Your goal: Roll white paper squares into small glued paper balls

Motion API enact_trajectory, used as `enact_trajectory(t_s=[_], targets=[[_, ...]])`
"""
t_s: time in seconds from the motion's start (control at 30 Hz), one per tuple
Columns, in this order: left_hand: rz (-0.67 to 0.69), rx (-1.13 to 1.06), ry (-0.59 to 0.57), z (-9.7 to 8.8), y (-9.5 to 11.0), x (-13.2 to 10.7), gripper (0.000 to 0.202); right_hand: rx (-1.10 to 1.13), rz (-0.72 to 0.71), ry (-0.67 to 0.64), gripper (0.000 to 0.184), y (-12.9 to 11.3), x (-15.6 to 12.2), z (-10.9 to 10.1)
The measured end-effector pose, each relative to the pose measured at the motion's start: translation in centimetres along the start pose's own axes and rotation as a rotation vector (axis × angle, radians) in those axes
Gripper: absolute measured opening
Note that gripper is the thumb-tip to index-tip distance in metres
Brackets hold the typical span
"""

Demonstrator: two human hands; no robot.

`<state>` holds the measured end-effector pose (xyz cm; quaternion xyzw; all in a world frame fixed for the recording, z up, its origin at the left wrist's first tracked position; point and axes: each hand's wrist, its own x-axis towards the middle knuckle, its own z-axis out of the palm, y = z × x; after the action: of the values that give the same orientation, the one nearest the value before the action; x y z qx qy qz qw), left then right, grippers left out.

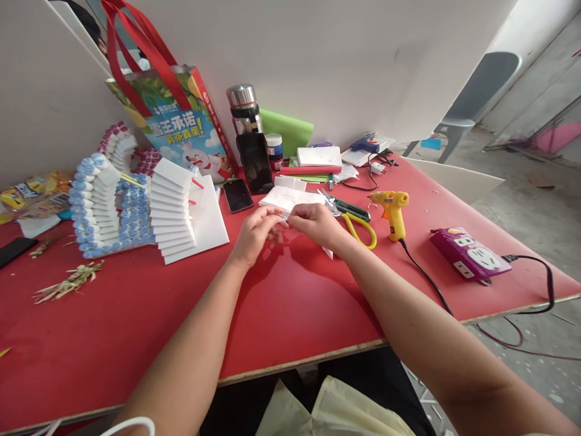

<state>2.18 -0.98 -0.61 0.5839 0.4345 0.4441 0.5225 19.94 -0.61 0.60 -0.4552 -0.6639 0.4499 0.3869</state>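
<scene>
My left hand (256, 233) and my right hand (318, 223) meet over the red table (290, 303), fingers curled and pinched on a small white piece (327, 251) whose corner shows under the right wrist. A stack of white sheets (288, 198) lies just beyond the fingers. Yellow-handled scissors (356, 221) lie right of my right hand, with a yellow glue gun (394, 209) standing beyond them.
A white stepped foam model with blue bottle caps (131, 209) stands at the left. Behind are a printed bag with red handles (181, 121), a steel flask (244, 109), two phones (237, 195) and a purple power strip (469, 253) near the right edge. A grey chair (476, 97) stands far right.
</scene>
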Motion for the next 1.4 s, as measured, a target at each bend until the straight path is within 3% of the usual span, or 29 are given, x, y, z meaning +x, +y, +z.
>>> enact_trajectory(t_s=[0.07, 0.13, 0.37, 0.5, 0.6, 0.73, 0.83, 0.93, 1.07, 1.13, 1.23, 1.4], targets=[[-0.184, -0.112, -0.104, -0.3, -0.1, 0.1, 0.039, -0.174, -0.129, -0.006, 0.019, 0.2, -0.2, 0.1], [-0.278, -0.1, -0.18, -0.5, -0.1, 0.1, 0.039, -0.254, -0.168, -0.04, 0.018, 0.3, -0.3, 0.1], [-0.222, 0.054, -0.247, -0.1, 0.5, -0.5, 0.027, -0.415, -0.17, -0.012, 0.017, 0.0, -0.4, -0.2], [-0.125, 0.207, -0.25, 0.1, 0.6, -0.7, 0.026, -0.445, -0.174, -0.006, 0.018, 0.2, -0.4, -0.2], [0.033, 0.45, -0.242, 0.0, 0.5, -0.8, 0.024, -0.391, -0.134, 0.007, 0.022, 0.6, -0.1, 0.0], [0.304, 0.753, -0.142, 0.1, 0.1, -0.8, 0.018, -0.094, 0.076, -0.018, 0.019, 0.6, 0.2, 0.2], [0.367, 0.767, -0.094, 0.3, 0.1, -0.8, 0.016, 0.132, 0.214, -0.057, 0.016, 0.3, 0.2, 0.1], [0.194, 0.492, -0.111, 0.6, 0.4, -0.8, 0.025, 0.133, 0.124, -0.059, 0.017, 0.0, 0.0, 0.0], [-0.258, -0.006, -0.236, 0.5, 0.5, -0.4, 0.047, -0.161, -0.086, -0.005, 0.02, -0.2, -0.3, 0.0], [-0.386, -0.13, -0.244, 0.4, 0.4, -0.2, 0.045, -0.277, -0.123, 0.005, 0.019, -0.4, -0.5, 0.1], [-0.445, -0.18, -0.215, 0.4, 0.5, 0.0, 0.033, -0.424, -0.153, 0.007, 0.015, -0.5, -0.8, 0.1], [-0.397, -0.138, -0.214, 0.3, 0.7, -0.3, 0.024, -0.563, -0.211, 0.005, 0.016, -0.2, -0.8, 0.1]])
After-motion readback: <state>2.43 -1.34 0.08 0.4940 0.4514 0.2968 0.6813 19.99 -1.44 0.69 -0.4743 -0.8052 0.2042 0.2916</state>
